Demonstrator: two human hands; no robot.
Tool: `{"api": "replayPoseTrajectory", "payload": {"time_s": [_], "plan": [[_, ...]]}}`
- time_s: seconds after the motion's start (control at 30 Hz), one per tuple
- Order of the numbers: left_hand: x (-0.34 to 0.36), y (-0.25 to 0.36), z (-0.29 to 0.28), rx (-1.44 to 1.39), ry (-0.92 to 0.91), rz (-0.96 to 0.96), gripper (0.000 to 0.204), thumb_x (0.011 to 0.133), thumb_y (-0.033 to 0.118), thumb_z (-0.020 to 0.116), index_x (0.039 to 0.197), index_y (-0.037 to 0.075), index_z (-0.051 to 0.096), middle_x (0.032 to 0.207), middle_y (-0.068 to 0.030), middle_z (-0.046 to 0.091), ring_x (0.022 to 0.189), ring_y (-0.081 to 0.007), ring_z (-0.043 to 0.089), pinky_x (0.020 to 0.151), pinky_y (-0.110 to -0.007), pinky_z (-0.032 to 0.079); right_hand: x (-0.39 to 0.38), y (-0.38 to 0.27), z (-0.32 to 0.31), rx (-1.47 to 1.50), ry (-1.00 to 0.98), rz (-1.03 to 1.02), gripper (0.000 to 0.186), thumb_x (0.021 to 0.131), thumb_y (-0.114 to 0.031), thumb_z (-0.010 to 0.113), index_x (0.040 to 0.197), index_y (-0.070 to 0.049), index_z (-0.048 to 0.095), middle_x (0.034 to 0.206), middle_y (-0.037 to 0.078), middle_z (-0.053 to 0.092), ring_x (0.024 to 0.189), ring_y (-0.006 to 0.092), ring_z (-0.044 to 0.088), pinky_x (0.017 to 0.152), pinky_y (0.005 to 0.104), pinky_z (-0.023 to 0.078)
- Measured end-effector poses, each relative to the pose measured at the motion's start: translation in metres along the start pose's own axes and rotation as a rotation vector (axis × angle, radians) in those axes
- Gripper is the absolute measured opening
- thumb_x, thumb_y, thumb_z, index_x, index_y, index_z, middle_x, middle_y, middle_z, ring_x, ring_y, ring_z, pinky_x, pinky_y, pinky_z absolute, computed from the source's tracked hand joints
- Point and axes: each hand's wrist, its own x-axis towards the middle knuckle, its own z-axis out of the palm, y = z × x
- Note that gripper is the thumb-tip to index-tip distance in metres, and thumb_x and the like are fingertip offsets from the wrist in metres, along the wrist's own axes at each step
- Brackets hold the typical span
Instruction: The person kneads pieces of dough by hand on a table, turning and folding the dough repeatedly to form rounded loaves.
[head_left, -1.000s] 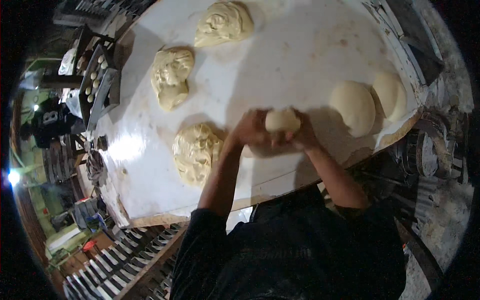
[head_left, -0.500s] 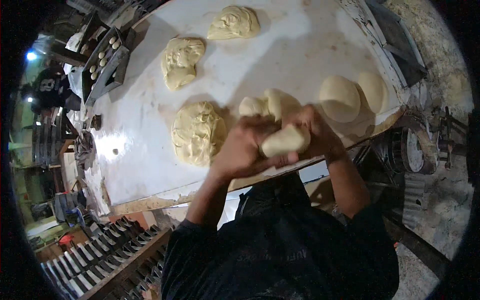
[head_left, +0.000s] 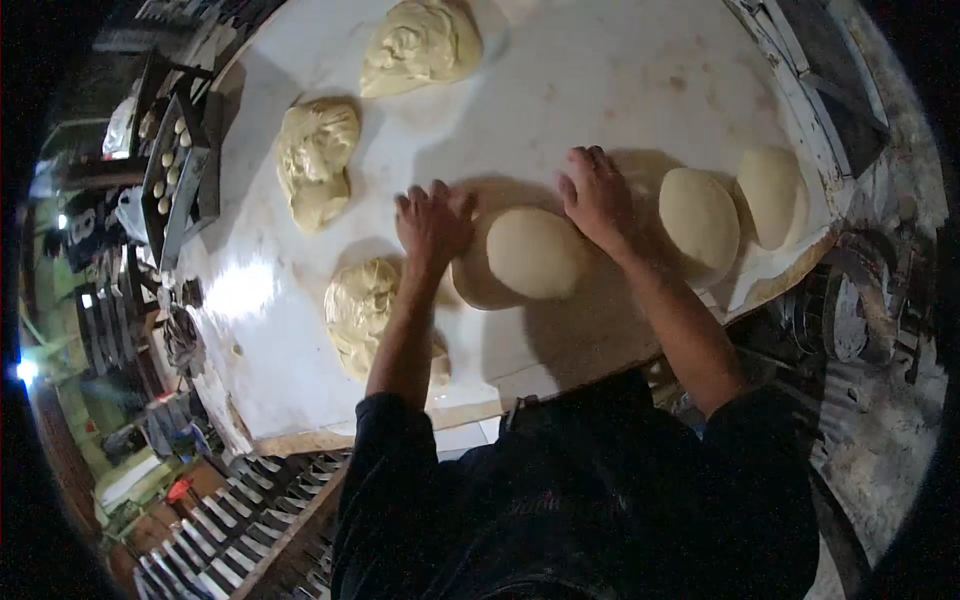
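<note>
A smooth, pale dough ball (head_left: 537, 255) lies on the table between my two hands. At its left, a shaded piece of dough (head_left: 474, 278) shows, and I cannot tell whether the two are joined. My left hand (head_left: 435, 225) is left of the ball, palm down, with its fingers apart and holding nothing. Beyond the ball's right side, my right hand (head_left: 598, 200) is also empty, thumb and fingers apart. A rough, glossy dough lump (head_left: 362, 312) sits partly hidden under my left forearm. To the right of my right forearm are two smooth dough balls, a nearer one (head_left: 700, 225) and a farther one (head_left: 772, 200).
The pale table (head_left: 540, 130) also holds two rough dough lumps, one at the far edge (head_left: 420, 48) and one at left (head_left: 318, 162). A tray (head_left: 172, 180) with small dough balls stands at far left. Metal troughs (head_left: 815, 90) line the right edge.
The piece of dough that was between my hands is no longer in them. My hands have moved apart and farther onto the table, and a smooth ball lies between them. The view has shifted.
</note>
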Motion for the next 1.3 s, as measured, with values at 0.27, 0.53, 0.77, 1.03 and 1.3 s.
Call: {"api": "replayPoseTrajectory", "payload": {"time_s": [0.27, 0.53, 0.77, 1.03, 1.3], "plan": [[0.008, 0.074, -0.025, -0.555, -0.188, 0.516, 0.106, 0.050, 0.060, 0.089, 0.136, 0.010, 0.052, 0.119, -0.0202, 0.066, 0.106, -0.0407, 0.064, 0.100, -0.048, 0.048, -0.084, -0.021, 0.037, 1.038, 0.240, 0.072, 0.065, 0.087, -0.013, 0.074, 0.142, -0.004, 0.041, 0.143, 0.016, 0.046, 0.129, 0.0280, 0.049, 0.108, 0.0432, 0.042], [-0.120, 0.034, -0.056, -0.935, -0.739, 0.177, 0.095, 0.058, 0.034, 0.094, 0.134, 0.002, 0.046, 0.122, -0.0189, 0.062, 0.124, -0.0337, 0.054, 0.110, -0.046, 0.039, -0.120, -0.014, 0.052, 1.228, -0.432, -0.199, 0.070, 0.074, -0.027, 0.088, 0.130, -0.004, 0.053, 0.109, 0.010, 0.068, 0.096, 0.0210, 0.067, 0.085, 0.0378, 0.058], [-0.197, 0.010, -0.074, -1.231, -0.328, 0.446, 0.049, 0.087, 0.033, 0.076, 0.117, -0.003, 0.063, 0.110, -0.0134, 0.070, 0.094, -0.0198, 0.069, 0.082, -0.034, 0.057, -0.148, -0.066, 0.004, 0.672, -0.709, 0.094, 0.068, 0.079, -0.034, 0.084, 0.128, -0.007, 0.047, 0.128, 0.010, 0.059, 0.118, 0.0234, 0.056, 0.101, 0.0410, 0.049], [-0.182, 0.036, -0.074, -0.933, 0.032, 0.657, 0.052, 0.075, 0.050, 0.079, 0.094, 0.002, 0.071, 0.089, -0.0165, 0.070, 0.083, -0.0368, 0.066, 0.080, -0.044, 0.052, -0.128, -0.068, -0.045, 0.156, -0.546, -0.465, 0.068, 0.049, -0.048, 0.095, 0.092, -0.004, 0.066, 0.089, 0.011, 0.069, 0.088, 0.0277, 0.067, 0.083, 0.0382, 0.053], [-0.130, 0.022, -0.010, -0.867, -0.049, 0.137, 0.048, 0.074, 0.029, 0.080, 0.110, 0.001, 0.065, 0.094, -0.0228, 0.069, 0.085, -0.0359, 0.070, 0.072, -0.043, 0.055, -0.059, -0.039, -0.011, 0.269, -0.498, -0.272, 0.065, 0.070, -0.058, 0.082, 0.104, -0.004, 0.065, 0.104, 0.020, 0.068, 0.098, 0.0388, 0.066, 0.088, 0.0453, 0.053]]}}
